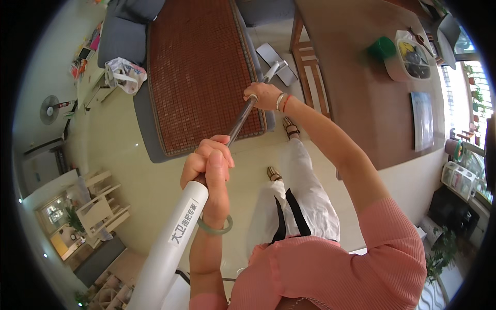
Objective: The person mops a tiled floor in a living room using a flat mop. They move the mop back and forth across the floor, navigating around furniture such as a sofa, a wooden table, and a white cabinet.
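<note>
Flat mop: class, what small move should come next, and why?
Probably push the flat mop slightly deeper between the grey sofa and brown table: left hand and right hand both grip it, and its head lies in that gap.

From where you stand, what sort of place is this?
It looks like a home, most likely the living room: there is a grey sofa with a reddish-brown mat on it, a brown table, and an electric fan.
</note>
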`<state>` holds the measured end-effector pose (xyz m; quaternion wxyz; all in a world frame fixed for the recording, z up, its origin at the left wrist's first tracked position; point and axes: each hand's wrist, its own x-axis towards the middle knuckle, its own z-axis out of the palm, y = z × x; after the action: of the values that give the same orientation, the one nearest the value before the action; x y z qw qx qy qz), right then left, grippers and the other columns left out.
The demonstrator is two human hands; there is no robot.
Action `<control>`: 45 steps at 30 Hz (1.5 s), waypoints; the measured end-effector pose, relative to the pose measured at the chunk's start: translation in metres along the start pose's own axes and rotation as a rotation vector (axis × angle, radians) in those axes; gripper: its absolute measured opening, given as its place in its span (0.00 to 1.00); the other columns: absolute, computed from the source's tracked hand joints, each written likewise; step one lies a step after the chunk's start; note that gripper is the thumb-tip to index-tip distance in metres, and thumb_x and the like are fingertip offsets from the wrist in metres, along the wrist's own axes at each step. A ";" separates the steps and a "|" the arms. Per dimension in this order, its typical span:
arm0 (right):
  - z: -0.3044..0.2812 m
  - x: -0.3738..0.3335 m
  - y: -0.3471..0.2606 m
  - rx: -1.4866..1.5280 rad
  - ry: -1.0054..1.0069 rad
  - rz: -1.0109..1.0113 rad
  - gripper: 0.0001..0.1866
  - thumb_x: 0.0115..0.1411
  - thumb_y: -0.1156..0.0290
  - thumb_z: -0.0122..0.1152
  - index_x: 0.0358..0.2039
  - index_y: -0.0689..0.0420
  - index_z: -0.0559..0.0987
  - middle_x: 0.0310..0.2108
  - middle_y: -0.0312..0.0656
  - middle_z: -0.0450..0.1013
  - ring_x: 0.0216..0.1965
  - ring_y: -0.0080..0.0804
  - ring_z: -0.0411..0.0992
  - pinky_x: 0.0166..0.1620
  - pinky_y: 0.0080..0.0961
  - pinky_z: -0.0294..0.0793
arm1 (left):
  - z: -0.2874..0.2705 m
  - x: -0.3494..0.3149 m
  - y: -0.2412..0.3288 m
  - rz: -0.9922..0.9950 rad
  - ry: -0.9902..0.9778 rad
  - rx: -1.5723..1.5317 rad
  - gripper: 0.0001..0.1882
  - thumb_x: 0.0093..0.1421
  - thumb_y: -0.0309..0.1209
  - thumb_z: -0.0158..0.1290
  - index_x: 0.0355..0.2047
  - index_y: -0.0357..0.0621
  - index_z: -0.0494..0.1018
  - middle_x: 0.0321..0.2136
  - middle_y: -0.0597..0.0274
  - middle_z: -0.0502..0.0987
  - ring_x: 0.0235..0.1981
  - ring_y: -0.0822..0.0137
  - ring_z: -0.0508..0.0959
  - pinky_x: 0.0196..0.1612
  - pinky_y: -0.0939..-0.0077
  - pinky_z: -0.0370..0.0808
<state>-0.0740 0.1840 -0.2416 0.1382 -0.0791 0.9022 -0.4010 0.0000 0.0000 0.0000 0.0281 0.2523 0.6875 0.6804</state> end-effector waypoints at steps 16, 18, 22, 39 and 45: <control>-0.128 0.198 0.148 -0.265 -0.016 -0.128 0.07 0.56 0.65 0.61 0.30 0.53 0.74 0.29 0.39 0.73 0.39 0.39 0.71 0.46 0.37 0.69 | 0.090 0.196 -0.161 -0.154 0.579 0.090 0.14 0.69 0.30 0.42 0.25 0.43 0.58 0.16 0.67 0.57 0.26 0.70 0.67 0.55 0.54 0.70; -0.100 0.191 0.174 -0.012 0.271 -0.160 0.07 0.54 0.68 0.63 0.29 0.53 0.73 0.29 0.39 0.72 0.39 0.41 0.71 0.46 0.37 0.68 | 0.102 0.199 -0.169 -0.155 0.542 0.122 0.15 0.69 0.28 0.41 0.23 0.44 0.56 0.16 0.66 0.55 0.25 0.70 0.64 0.56 0.54 0.69; -0.057 0.170 0.174 0.265 0.753 -0.125 0.11 0.50 0.72 0.64 0.21 0.56 0.69 0.22 0.41 0.68 0.31 0.44 0.68 0.46 0.37 0.70 | 0.119 0.174 -0.165 -0.102 0.266 0.273 0.17 0.67 0.25 0.38 0.19 0.45 0.54 0.14 0.66 0.56 0.21 0.71 0.63 0.47 0.57 0.72; 0.009 0.033 0.092 0.360 0.778 -0.063 0.08 0.47 0.73 0.60 0.17 0.56 0.70 0.19 0.38 0.67 0.29 0.38 0.67 0.44 0.33 0.68 | 0.105 0.066 -0.077 -0.029 0.074 0.330 0.14 0.67 0.23 0.35 0.22 0.48 0.52 0.13 0.67 0.57 0.18 0.72 0.61 0.35 0.62 0.69; 0.054 -0.029 0.064 0.316 0.762 -0.056 0.08 0.45 0.75 0.60 0.16 0.57 0.69 0.18 0.38 0.66 0.27 0.37 0.67 0.43 0.32 0.68 | 0.075 -0.011 -0.053 -0.015 -0.038 0.271 0.11 0.67 0.24 0.36 0.26 0.47 0.53 0.14 0.67 0.60 0.18 0.71 0.63 0.35 0.59 0.72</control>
<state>-0.0315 0.1959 -0.3182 -0.2063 0.0726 0.8136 -0.5387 0.0217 0.0681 -0.0590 0.0118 0.2614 0.7744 0.5761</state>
